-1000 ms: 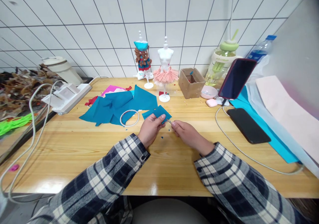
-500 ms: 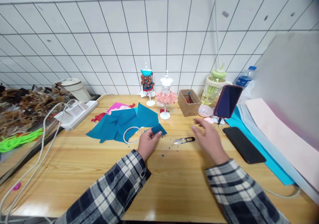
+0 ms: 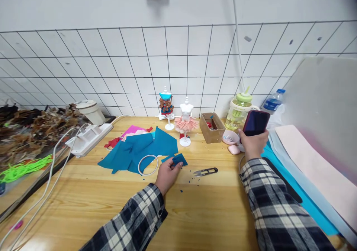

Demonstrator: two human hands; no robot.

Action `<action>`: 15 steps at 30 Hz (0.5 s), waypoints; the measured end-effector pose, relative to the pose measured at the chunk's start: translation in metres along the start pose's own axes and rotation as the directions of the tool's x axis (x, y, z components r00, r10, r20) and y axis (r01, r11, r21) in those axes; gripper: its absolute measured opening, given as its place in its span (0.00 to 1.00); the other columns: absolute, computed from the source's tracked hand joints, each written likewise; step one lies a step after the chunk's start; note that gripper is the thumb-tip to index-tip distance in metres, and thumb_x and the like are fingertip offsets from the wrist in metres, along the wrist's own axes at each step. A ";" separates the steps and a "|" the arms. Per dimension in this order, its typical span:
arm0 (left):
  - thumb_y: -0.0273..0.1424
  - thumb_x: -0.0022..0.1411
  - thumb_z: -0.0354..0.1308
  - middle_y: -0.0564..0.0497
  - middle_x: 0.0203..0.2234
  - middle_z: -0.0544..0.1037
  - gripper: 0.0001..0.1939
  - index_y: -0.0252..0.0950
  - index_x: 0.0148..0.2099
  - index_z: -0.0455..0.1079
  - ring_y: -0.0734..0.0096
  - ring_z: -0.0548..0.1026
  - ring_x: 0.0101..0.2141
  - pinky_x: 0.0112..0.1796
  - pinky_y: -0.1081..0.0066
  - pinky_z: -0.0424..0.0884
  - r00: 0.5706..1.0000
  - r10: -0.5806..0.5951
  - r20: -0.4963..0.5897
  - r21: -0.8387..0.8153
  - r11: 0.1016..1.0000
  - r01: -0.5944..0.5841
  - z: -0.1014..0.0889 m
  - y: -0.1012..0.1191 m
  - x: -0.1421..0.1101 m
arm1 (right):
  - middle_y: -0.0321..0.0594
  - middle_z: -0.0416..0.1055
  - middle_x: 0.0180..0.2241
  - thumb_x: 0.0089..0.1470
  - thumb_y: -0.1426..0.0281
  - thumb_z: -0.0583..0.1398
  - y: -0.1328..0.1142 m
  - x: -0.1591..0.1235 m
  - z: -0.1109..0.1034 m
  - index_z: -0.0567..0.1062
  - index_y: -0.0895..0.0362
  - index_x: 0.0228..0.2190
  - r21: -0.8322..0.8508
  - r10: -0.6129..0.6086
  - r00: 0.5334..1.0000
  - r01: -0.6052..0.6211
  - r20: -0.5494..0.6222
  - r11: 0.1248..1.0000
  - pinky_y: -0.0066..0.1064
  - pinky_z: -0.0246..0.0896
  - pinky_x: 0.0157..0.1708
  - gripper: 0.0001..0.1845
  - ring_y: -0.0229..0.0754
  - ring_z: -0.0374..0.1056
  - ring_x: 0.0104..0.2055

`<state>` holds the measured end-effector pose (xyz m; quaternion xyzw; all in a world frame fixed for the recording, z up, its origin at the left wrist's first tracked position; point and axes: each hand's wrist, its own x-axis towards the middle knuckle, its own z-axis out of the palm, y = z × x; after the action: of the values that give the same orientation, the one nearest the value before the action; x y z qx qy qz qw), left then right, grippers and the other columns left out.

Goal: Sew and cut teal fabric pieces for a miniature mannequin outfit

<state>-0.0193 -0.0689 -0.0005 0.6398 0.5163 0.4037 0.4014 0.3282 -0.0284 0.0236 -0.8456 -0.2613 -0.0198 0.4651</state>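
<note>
My left hand (image 3: 166, 174) rests on the wooden table (image 3: 83, 202) and pinches a small folded piece of teal felt (image 3: 178, 159). My right hand (image 3: 252, 144) is up at the right and grips the lower part of a red-cased phone (image 3: 256, 122) that stands propped with a dark screen. Small black thread snips (image 3: 205, 171) lie on the table between my hands, touched by neither. A white ring (image 3: 147, 164) lies just left of my left hand, on larger teal felt sheets (image 3: 139, 148).
Two small dress-form mannequins (image 3: 185, 119) stand at the back by a cardboard box (image 3: 212, 127), a green-lidded jug (image 3: 239, 112) and a water bottle (image 3: 271, 103). A white power strip (image 3: 89, 137) with cables sits left. Teal and pink sheets (image 3: 315, 165) lie right.
My right hand let go of the snips, which now lie on the table, and moved right to grasp the propped phone. The camera tilted up. My left hand kept the felt piece.
</note>
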 end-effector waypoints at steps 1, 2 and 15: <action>0.37 0.56 0.58 0.49 0.27 0.79 0.13 0.32 0.37 0.76 0.69 0.71 0.26 0.28 0.73 0.66 1.000 0.000 -0.004 0.009 1.000 0.000 0.000 -0.001 0.000 | 0.64 0.53 0.59 0.36 0.50 0.66 -0.003 -0.001 0.002 0.49 0.62 0.60 -0.008 0.046 0.998 -0.046 -0.043 0.999 0.59 0.52 0.53 0.57 0.68 0.53 0.59; 0.37 0.56 0.58 0.50 0.27 0.79 0.13 0.32 0.37 0.76 0.69 0.71 0.25 0.28 0.73 0.65 1.000 0.000 -0.006 0.015 1.000 0.000 0.000 -0.003 0.000 | 0.61 0.56 0.58 0.35 0.51 0.66 -0.005 -0.002 0.003 0.51 0.59 0.59 -0.013 0.084 0.993 -0.086 -0.085 0.996 0.58 0.54 0.52 0.55 0.67 0.55 0.58; 0.37 0.57 0.57 0.51 0.24 0.77 0.13 0.32 0.36 0.75 0.72 0.69 0.23 0.26 0.74 0.64 1.000 -0.004 -0.012 0.040 0.999 0.004 0.001 -0.003 0.000 | 0.46 0.68 0.51 0.50 0.55 0.58 0.043 0.028 -0.035 0.65 0.54 0.51 0.442 0.011 0.902 -0.222 0.431 0.869 0.35 0.62 0.47 0.29 0.45 0.68 0.49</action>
<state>-0.0194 -0.0688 -0.0039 0.6442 0.5280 0.3963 0.3863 0.3796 -0.0636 0.0176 -0.7024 -0.2979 0.2545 0.5942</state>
